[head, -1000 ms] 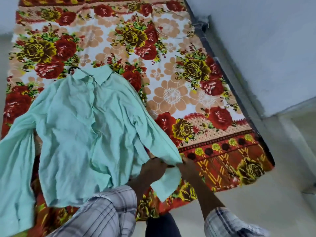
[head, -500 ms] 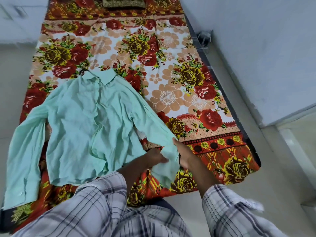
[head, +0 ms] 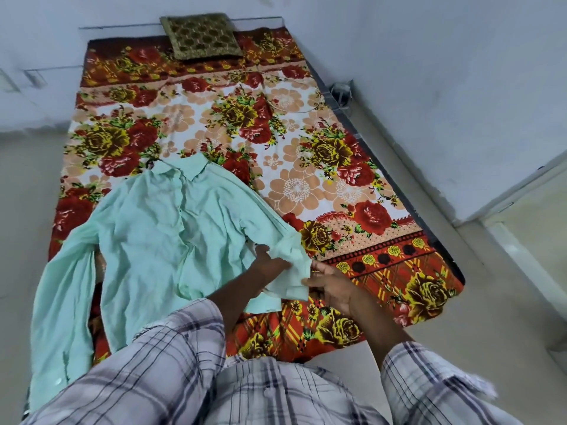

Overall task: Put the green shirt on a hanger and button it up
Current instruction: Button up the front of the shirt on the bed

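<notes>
The pale green shirt lies front-up on the floral bedsheet, collar away from me, both sleeves spread out. At the left of the collar a small dark hook sticks out; the rest of any hanger is hidden under the cloth. My left hand grips the cuff end of the shirt's right sleeve, which is bunched and lifted a little off the sheet. My right hand pinches the same cuff from the right side, a ring on one finger.
A brown patterned cushion rests at the bed's far end. A thin cable loops on the sheet near a plug by the right wall. Bare floor lies left of the bed and in front of it.
The view has pulled back, showing the whole bed. Both hands stay on the right cuff, which is now bunched up and raised; my right hand has shifted lower right.
</notes>
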